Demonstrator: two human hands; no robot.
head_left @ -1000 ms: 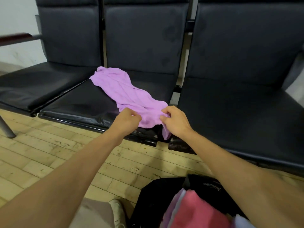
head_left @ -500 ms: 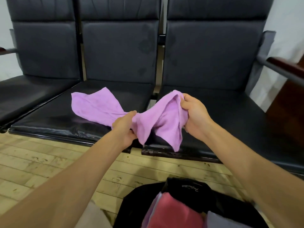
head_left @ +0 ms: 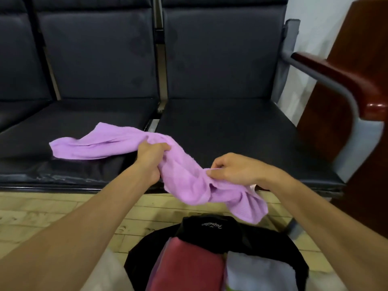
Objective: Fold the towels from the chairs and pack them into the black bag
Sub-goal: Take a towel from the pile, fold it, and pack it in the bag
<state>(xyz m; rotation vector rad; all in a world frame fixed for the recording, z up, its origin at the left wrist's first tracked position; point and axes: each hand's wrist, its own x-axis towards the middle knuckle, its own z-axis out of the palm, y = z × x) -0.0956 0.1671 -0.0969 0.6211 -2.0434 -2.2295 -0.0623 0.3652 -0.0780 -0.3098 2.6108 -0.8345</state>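
Head view, hands at work on one lilac terry-cloth towel (head_left: 182,175); we note it drawn out long, its axis running from far left to near right. The far end lies flat on the middle black padded chair seat (head_left: 73,122). The near end hangs off the front edge, above the pale wooden plank floor (head_left: 42,211) and just over the far rim of the open black fabric bag (head_left: 210,224).

Left hand (head_left: 152,157) is curled in a fist round the towel at about mid-length, at the seat's front edge. Right hand (head_left: 235,170) pinches an edge nearer the hanging end, thumb and fingers closed on the cloth. A loose tail droops below it.

We judge the towel unfolded as yet, bunched and twisted between the hands. The right hand is the nearer to the bag; the left is the nearer to the part lying on the seat. Any spreading or folding turns on pulling that far end clear toward us.

Inside the bag sit a folded dusty-red towel (head_left: 189,263) and a folded pale blue-white towel (head_left: 258,274), side by side.

Against half a second ago: the right hand is lower and closer to us, no longer raised over the right-hand seat (head_left: 231,133); the hands are wider apart; the view has swung right, showing more of the dark red wooden armrest (head_left: 336,76).
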